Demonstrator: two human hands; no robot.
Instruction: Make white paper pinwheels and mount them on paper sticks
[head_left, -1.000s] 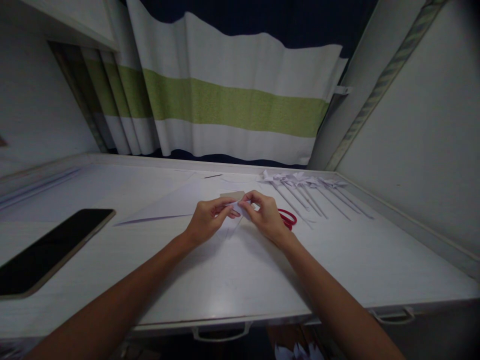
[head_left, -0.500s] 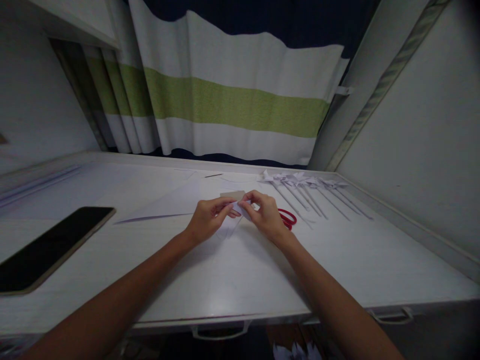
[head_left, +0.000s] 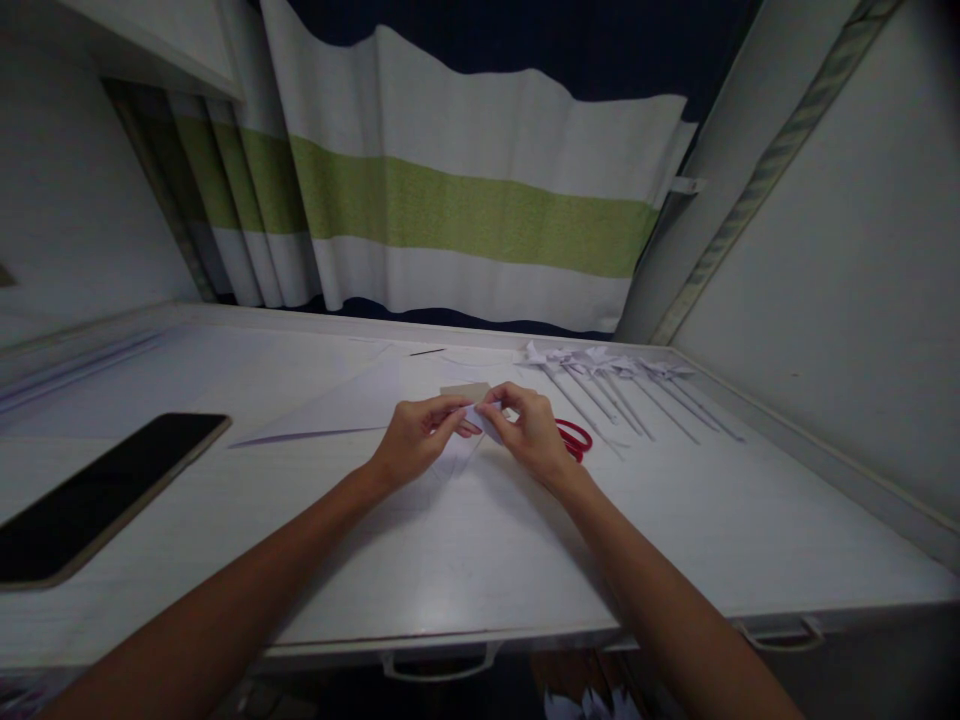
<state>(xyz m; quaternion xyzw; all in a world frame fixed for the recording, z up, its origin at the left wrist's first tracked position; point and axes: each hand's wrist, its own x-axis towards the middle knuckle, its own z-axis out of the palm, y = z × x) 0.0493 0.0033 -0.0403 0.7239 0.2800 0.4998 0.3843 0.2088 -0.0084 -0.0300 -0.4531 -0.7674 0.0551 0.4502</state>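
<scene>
left hand (head_left: pixel 420 435) and right hand (head_left: pixel 534 430) pinch white paper (head_left: pixel 473 413) above a desk (head_left: pixel 450 590)

both are closed to thumb-and-finger grips; red-handled scissors (head_left: pixel 576 424) lie beside the right hand.

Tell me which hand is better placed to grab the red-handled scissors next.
Probably the right hand: the red-handled scissors lie just beside it, while the left hand is farther off. Both pinch white paper, so the right must release first.

Dark-screened phone (head_left: pixel 105 500) at left; striped curtain (head_left: pixel 465 220) behind; 2 drawer handles (head_left: pixel 439 677).
</scene>
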